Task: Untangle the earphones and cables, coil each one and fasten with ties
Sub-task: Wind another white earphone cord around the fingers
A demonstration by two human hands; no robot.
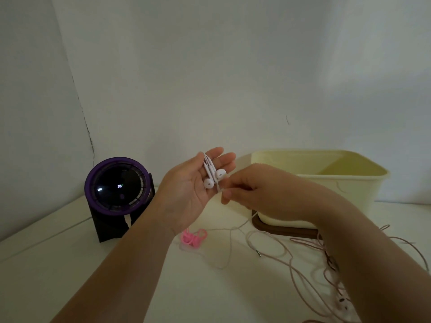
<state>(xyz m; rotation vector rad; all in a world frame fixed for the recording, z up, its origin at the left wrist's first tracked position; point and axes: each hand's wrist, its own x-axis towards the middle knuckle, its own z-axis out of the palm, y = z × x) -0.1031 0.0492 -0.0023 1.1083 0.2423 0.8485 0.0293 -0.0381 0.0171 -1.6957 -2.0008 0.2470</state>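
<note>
As I coil, L hand (186, 187): palm up, thumb pinning earbuds (214, 178), raised over table (70, 264).
R hand (251, 190): pinching their cord (245, 221) beside them.
Tip: even loops, light tension; ties (192, 237) nearby.

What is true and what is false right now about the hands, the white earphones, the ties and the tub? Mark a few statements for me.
1. The left hand holds the white earphones. True.
2. The right hand rests flat on the table. False: it is raised and pinches the earphones' cable beside the left hand.
3. The pink ties lie on the table. True.
4. A pink tie is fastened round the white earphones. False: no tie shows on them.
5. The cream tub stands left of the purple device. False: it stands to the right of it.
</note>
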